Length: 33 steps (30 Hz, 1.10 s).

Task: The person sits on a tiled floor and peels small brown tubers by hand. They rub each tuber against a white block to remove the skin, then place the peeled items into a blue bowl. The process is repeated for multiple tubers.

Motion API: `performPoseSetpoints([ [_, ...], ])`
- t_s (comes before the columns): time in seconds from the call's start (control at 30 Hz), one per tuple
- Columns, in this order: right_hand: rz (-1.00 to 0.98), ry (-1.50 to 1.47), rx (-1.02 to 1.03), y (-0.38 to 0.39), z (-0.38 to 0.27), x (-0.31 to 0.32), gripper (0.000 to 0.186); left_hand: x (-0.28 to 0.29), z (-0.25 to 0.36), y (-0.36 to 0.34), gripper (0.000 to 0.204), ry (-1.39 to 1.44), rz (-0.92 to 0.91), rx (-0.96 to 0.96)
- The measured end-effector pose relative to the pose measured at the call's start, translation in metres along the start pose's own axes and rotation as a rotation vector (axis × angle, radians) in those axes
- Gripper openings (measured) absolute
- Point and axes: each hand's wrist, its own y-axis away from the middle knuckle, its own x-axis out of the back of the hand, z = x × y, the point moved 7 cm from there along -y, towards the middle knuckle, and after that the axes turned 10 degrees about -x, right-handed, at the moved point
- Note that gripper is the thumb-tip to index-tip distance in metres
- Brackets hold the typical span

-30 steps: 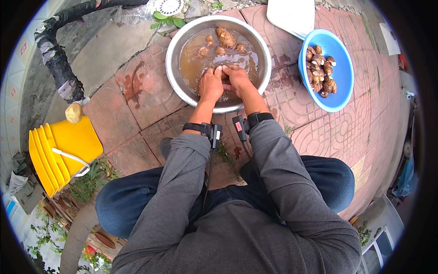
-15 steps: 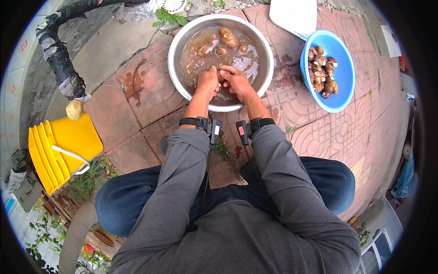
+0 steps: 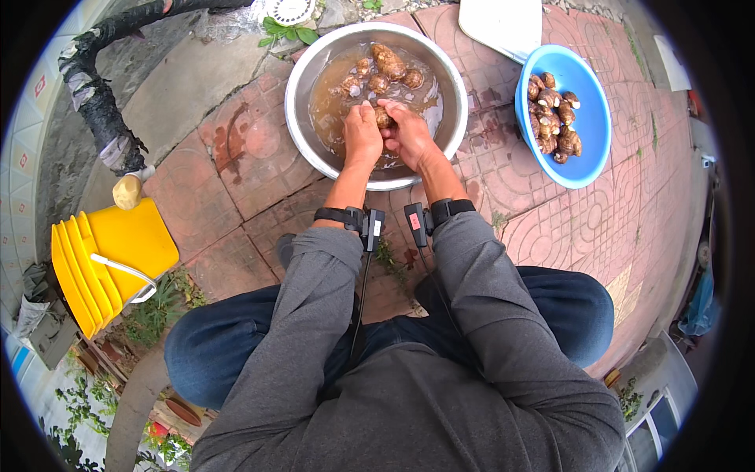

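Note:
A wide steel basin [image 3: 451,102] holds murky brown water [image 3: 425,114] with several brown, knobbly tubers [image 3: 388,61] near its far side. Over the basin's near half, my left hand [image 3: 362,135] and my right hand [image 3: 409,135] are both closed around one tuber [image 3: 383,117], which sits between the thumbs and fingers at the water's surface; some fingers are hidden behind it. Dark straps with small boxes and cables are on both of my wrists.
To the right, a blue plastic bowl [image 3: 591,130] holds several tubers [image 3: 549,97] beside a white board [image 3: 499,23]. At left lie a yellow bucket [image 3: 138,236] and a bent black wrapped pipe [image 3: 110,126] with a pale knob [image 3: 127,191]. Pink paving slabs [image 3: 220,220] surround the basin.
My hands have moved slightly forward in the basin and turned a little. The tuber between them, mostly hidden a second ago, now shows above the thumbs and fingers.

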Motion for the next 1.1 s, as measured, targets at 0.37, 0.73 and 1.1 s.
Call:
performPoseSetpoints([
  [0.37,0.062,0.210,0.008,-0.010,-0.015,0.014,0.033,-0.015,0.005,0.012,0.035,0.169,-0.091,-0.086],
  [0.73,0.113,0.660,0.480,-0.002,-0.038,-0.006,0.041,-0.015,-0.027,0.004,0.048,0.197,-0.109,0.286],
  [1.1,0.259,0.736,0.358,-0.005,-0.029,-0.009,0.047,-0.008,-0.017,0.005,0.045,0.001,0.130,0.002],
])
